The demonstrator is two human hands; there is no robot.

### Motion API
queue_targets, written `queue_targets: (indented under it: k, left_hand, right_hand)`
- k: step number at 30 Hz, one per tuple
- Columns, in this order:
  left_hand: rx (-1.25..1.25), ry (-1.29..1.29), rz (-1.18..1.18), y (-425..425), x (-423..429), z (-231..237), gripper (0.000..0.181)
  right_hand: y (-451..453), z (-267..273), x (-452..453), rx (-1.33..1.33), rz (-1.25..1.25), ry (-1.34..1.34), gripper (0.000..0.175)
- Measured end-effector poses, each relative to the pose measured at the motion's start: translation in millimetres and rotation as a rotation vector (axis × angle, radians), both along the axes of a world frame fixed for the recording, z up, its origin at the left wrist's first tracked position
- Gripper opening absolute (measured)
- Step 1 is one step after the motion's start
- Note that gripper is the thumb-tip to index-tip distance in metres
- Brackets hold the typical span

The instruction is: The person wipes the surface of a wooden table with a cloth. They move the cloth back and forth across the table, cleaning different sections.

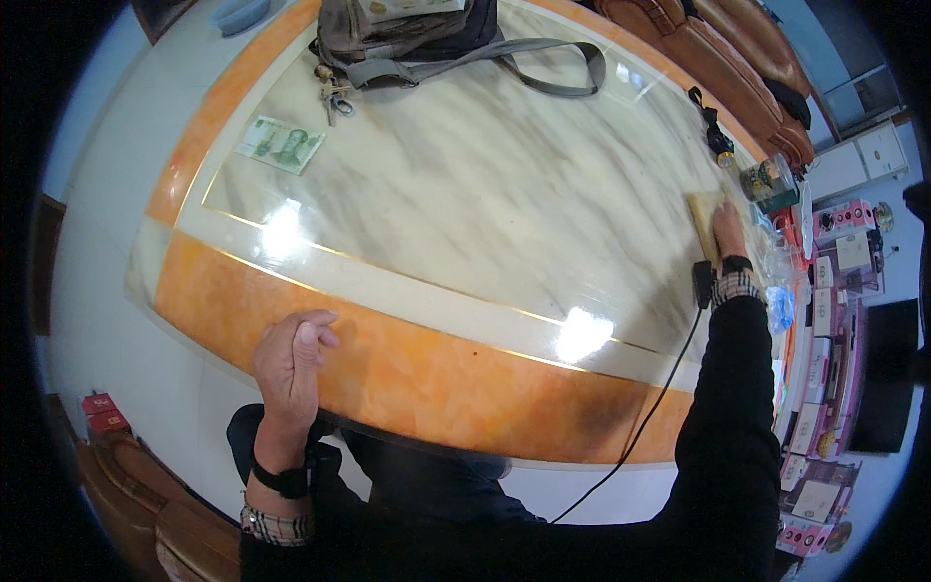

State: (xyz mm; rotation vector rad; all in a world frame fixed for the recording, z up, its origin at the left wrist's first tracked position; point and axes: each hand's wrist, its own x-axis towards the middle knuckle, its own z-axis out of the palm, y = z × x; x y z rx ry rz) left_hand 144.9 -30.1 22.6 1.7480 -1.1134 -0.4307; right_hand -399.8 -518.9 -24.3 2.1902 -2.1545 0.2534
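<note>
My left hand (289,367) hovers over the orange border of the marble-patterned table (465,189), near its front edge. Its fingers are loosely bent, with nothing in them. Far to the right, my right hand (727,227) lies palm down on a tan folded cloth (702,211) on the tabletop. The fingertips and part of the cloth are hard to make out. A small black box with a cable (702,282) is at my right wrist. A green banknote (281,145) lies flat at the left of the table.
At the far side sits a grey shoulder bag (407,36), its strap (556,47) looped on the table, with a bunch of keys (333,98) beside it. A black strap (716,138), a clear jar (767,180) and glassware (785,258) crowd the right edge. Brown leather sofas (716,58) stand around.
</note>
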Motion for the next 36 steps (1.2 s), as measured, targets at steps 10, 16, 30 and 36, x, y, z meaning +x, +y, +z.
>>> queue_targets:
  k: [10,16,30,36]
  left_hand:
    - [-0.002,0.028,0.03,-7.8,-4.1,-5.1,0.033]
    - [-0.052,0.074,0.045,-7.0,-7.9,-5.3,0.033]
    - [-0.076,0.158,0.039,-4.7,-2.3,-10.6,0.036]
    - [-0.039,0.131,0.017,-1.2,-2.1,-5.5,0.037]
  right_hand:
    - [-14.5,-15.4,48.3,-0.054,0.141,0.015,0.049]
    - [74.1,11.6,224.6,-0.159,0.948,-0.114,0.049]
    - [228.0,41.6,127.8,0.026,0.773,-0.139,0.05]
    - [184.7,4.7,13.8,-0.105,0.261,0.006,0.049]
